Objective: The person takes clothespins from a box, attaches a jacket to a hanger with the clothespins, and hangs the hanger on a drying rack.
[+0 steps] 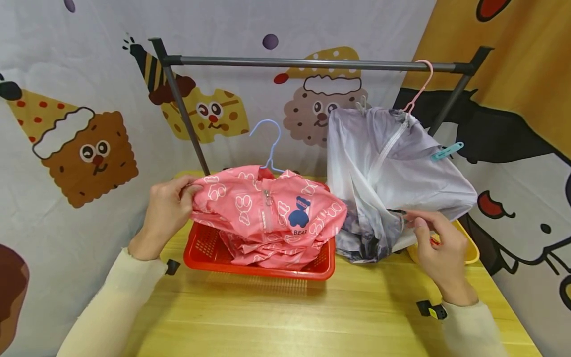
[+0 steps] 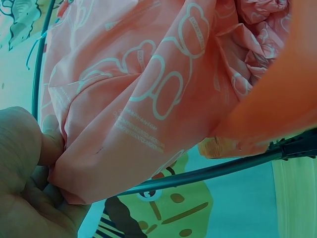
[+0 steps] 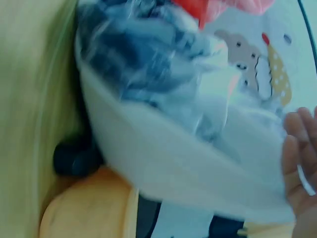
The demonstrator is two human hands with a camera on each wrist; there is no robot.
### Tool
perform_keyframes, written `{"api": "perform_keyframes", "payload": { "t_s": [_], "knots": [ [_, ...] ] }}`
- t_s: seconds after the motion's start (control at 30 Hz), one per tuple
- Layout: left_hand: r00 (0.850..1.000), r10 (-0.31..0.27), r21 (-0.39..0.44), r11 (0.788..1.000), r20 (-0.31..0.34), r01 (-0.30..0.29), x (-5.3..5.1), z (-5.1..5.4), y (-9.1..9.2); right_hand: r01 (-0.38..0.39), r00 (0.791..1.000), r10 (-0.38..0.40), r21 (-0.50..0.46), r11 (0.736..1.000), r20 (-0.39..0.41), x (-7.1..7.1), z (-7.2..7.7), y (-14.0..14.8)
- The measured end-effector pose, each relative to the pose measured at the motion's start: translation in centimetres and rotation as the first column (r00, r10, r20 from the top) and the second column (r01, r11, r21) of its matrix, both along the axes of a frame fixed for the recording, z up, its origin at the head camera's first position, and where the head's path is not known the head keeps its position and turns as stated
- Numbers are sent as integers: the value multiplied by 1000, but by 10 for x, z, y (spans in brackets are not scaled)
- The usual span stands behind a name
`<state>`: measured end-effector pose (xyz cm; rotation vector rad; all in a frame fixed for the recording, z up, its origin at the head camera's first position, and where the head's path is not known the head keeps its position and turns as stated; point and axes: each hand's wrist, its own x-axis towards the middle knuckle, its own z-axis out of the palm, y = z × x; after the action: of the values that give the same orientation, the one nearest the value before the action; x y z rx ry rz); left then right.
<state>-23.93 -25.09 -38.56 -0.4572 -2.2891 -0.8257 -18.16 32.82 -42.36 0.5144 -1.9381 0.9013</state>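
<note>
A pink jacket [image 1: 241,203] with white outlines and a blue bear lies over a red basket [image 1: 263,270], a blue hanger [image 1: 273,148] at its collar. My left hand [image 1: 167,213] pinches its left edge between thumb and fingers; in the left wrist view the hand [image 2: 29,173] grips the pink cloth [image 2: 124,114]. A grey-white jacket [image 1: 392,173] hangs on a pink hanger [image 1: 419,89]. At its lower right edge is my right hand [image 1: 439,248], fingertips by the cloth. The right wrist view shows that hand [image 3: 302,158] with extended fingers beside the pale cloth [image 3: 188,163].
A dark metal rail [image 1: 276,62] stands across the back of the wooden table [image 1: 285,317]. A teal clip [image 1: 447,150] is on the grey-white jacket's right shoulder. Behind that jacket, at the right, is a yellow basket [image 1: 472,248]. A cartoon-printed cloth [image 1: 102,59] forms the backdrop.
</note>
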Motion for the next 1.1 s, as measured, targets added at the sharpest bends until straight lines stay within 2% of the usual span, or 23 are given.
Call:
{"api": "perform_keyframes", "payload": {
  "t_s": [0.17,0.23,0.33,0.43,0.5,0.57,0.67,0.73,0.8,0.87,1.0,1.1],
  "knots": [
    [1000,16,-6,1000,0,-16,0,-1,-1,36,986,-62,-166,986,-154,10,7,11],
    [1000,18,-4,1000,-2,-18,0,-2,-1,44,981,-87,-239,970,-173,13,6,19],
    [1000,19,0,1000,-4,-19,1,-2,-1,70,983,-120,-322,944,-141,14,0,39],
    [1000,25,3,1000,-1,-25,3,-2,-1,139,987,-156,-326,935,-27,12,-12,67],
    [1000,28,3,1000,2,-28,3,-2,-1,215,976,-201,-273,938,80,11,-21,86],
    [1000,28,7,1000,4,-28,4,-1,0,298,946,-264,-186,936,188,10,-28,102],
    [1000,23,9,1000,5,-23,5,-1,1,396,872,-366,-27,918,325,10,-35,122],
    [1000,22,10,1000,3,-22,5,0,2,418,823,-415,81,905,388,8,-38,132],
    [1000,21,8,1000,2,-21,6,0,2,396,787,-436,183,900,437,5,-39,140],
    [1000,21,7,1000,1,-21,6,0,2,344,766,-431,262,901,476,1,-39,147],
    [1000,24,5,1000,1,-24,6,-1,1,209,737,-394,370,905,550,-12,-39,157],
    [1000,23,5,1000,8,-23,6,-1,1,117,715,-381,437,892,586,-21,-41,162]
  ]
}}
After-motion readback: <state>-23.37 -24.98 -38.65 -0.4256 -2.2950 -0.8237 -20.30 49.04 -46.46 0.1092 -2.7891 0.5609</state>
